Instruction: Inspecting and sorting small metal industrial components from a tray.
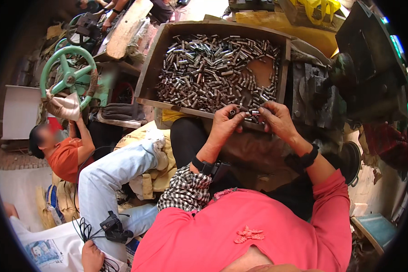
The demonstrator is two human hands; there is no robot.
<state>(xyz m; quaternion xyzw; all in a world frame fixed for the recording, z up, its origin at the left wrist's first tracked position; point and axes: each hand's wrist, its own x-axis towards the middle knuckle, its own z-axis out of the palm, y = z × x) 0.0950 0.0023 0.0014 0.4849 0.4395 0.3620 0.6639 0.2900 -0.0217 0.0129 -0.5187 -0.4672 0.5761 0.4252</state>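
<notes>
A wooden tray (144,86) in front of me holds a heap of small metal tubes (199,63), some shiny and some brown. At its near edge my left hand (224,123) is closed around one or more dark metal tubes (232,112), and an open round end shows by the thumb. Close beside it, my right hand (278,119) pinches a small shiny metal tube (255,113) between thumb and fingers. The two hands almost meet, and the fingers partly hide what lies between them. Both wrists wear black bands.
A dark, heavy machine (322,86) stands right of the tray. At left is a green handwheel (68,77) with a person in an orange shirt (72,154) beneath it. Another person in light jeans (109,172) sits close on my left, holding black cables (88,233).
</notes>
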